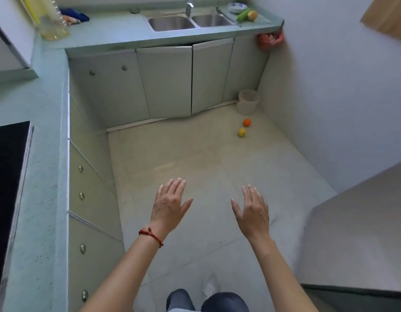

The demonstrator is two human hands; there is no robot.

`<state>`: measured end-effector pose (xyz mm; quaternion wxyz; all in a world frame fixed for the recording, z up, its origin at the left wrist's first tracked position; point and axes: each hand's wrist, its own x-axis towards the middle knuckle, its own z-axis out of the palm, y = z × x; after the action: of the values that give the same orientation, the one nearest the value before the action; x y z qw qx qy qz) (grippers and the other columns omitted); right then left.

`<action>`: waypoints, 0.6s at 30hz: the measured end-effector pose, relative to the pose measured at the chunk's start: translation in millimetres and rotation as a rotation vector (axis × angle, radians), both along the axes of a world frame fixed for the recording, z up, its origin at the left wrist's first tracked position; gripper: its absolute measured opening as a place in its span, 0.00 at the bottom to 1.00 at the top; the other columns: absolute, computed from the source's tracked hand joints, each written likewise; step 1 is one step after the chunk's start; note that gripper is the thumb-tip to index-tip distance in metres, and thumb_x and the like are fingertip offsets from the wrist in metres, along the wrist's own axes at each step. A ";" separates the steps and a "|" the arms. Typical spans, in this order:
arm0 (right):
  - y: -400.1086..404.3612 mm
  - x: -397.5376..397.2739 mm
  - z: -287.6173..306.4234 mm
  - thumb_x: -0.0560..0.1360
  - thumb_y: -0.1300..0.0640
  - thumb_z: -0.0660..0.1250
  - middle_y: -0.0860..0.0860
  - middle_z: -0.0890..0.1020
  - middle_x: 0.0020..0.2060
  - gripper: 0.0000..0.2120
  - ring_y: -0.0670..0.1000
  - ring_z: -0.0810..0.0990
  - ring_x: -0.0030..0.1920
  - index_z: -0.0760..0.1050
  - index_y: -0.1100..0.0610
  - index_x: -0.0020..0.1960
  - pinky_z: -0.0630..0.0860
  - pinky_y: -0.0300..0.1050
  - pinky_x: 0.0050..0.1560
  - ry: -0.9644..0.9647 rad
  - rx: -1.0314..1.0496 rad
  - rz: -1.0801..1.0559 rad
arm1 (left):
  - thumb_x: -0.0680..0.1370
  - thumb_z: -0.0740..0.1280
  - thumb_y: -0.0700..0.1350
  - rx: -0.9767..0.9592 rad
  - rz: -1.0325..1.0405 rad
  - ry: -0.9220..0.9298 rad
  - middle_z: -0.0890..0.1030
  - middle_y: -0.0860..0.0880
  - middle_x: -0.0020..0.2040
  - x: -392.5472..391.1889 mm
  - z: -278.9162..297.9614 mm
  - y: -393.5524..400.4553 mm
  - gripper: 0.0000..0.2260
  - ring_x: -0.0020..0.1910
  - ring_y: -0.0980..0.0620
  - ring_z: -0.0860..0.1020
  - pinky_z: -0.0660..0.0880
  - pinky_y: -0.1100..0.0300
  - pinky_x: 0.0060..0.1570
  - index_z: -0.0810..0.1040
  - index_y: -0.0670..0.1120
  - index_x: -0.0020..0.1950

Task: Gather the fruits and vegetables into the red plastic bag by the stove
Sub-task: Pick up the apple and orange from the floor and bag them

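Both hands, left hand [170,204] and right hand [253,210], are held open and empty. The round orange fruit [247,122] and round yellow fruit [241,132] on the floor by the far cabinet corner are judged firm, light and prone to rolling; each is best cupped whole.

Pale green counter [48,176] and cabinets [163,82], beige tiled floor [195,158].

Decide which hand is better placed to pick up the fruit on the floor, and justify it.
Probably the right hand: the orange and yellow fruit lie ahead on its side. The left hand, equally open and empty, would reach across.
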<state>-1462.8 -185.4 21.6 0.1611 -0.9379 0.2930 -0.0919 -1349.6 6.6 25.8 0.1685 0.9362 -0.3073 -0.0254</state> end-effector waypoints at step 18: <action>-198.1 139.0 -11.1 0.73 0.43 0.53 0.60 0.72 0.66 0.31 0.59 0.67 0.69 0.68 0.63 0.67 0.65 0.54 0.67 0.033 0.080 -0.028 | 0.75 0.54 0.56 -0.009 -0.055 0.033 0.77 0.39 0.62 161.8 -13.5 -196.9 0.27 0.62 0.38 0.74 0.71 0.41 0.60 0.73 0.39 0.64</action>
<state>-1323.8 -383.5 10.5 0.1923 -0.9280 0.3120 -0.0667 -1187.8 -190.3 12.3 0.1771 0.9262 -0.3300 -0.0439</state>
